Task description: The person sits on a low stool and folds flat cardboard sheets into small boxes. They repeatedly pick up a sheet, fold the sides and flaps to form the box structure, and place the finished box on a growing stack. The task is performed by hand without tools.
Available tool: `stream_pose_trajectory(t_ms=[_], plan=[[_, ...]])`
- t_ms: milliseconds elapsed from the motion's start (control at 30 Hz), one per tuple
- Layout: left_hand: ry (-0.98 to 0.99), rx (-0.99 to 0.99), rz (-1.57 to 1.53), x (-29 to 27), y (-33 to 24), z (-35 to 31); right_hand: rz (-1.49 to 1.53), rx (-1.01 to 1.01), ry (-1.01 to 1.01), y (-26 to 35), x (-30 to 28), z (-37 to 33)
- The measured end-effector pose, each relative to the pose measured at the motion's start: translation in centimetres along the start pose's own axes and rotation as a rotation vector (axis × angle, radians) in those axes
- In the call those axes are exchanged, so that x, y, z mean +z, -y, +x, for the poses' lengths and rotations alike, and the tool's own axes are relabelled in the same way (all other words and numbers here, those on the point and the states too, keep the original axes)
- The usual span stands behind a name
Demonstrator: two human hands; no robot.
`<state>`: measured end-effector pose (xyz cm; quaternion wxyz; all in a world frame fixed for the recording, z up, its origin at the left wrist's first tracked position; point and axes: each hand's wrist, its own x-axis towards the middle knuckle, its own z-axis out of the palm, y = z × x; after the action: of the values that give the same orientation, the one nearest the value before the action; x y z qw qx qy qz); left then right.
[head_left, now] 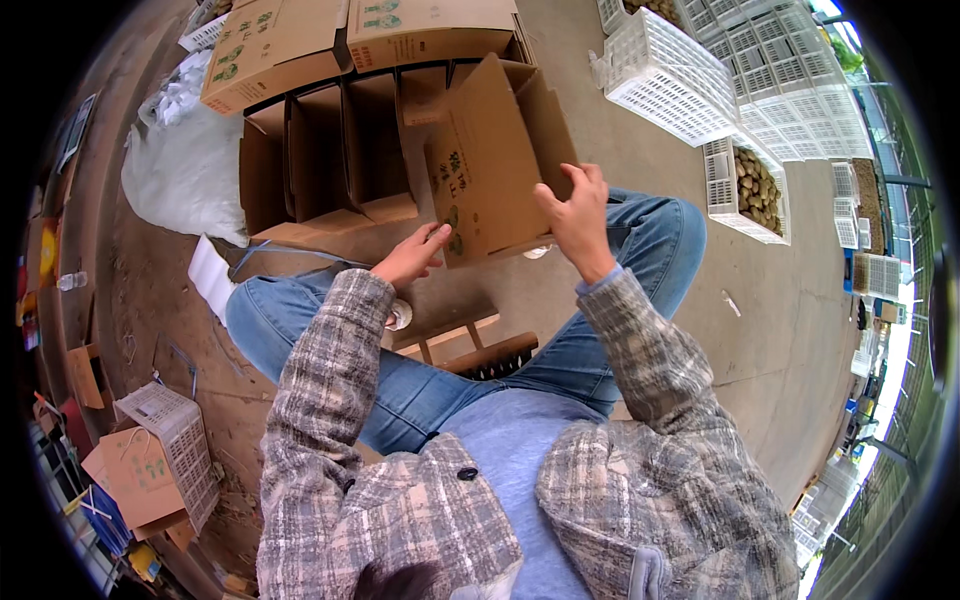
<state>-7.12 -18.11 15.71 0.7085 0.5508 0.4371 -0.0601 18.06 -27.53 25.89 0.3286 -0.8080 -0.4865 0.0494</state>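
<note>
A brown cardboard box with green and dark print stands tilted in front of me, its open side turned up and to the right. My right hand grips its near right edge, thumb on one side and fingers on the other. At the box's lower left corner, my left hand has its thumb and fingers closed on the cardboard; the fingertips are partly hidden. Just left of this box stands a row of open cardboard boxes, with nothing visible inside them.
Closed printed cartons lie beyond the row. White plastic sheeting is at the left. White crates stand at the far right, one crate holding brown roundish produce. Between my legs is a low wooden stool.
</note>
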Motion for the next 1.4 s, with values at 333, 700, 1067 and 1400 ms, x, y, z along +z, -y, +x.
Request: stream_pose_trajectory(t_ms=[333,700,1067,1400], plan=[[-0.164,0.061,-0.147,-0.4,-0.6,1.3,-0.053,0.182,0.149,2.3,18.9,4.1],[-0.144,0.118,-0.142,0.8,-2.2,0.2,0.127,-0.350,-0.254,-4.1,13.4,13.3],[-0.065,0.072,-0.124,1.0,-2.7,1.2,0.708,0.270,0.350,-15.3,12.6,21.6],[0.010,0.058,-0.119,1.2,-2.2,1.7,-0.169,0.140,0.165,-22.0,9.5,25.0]])
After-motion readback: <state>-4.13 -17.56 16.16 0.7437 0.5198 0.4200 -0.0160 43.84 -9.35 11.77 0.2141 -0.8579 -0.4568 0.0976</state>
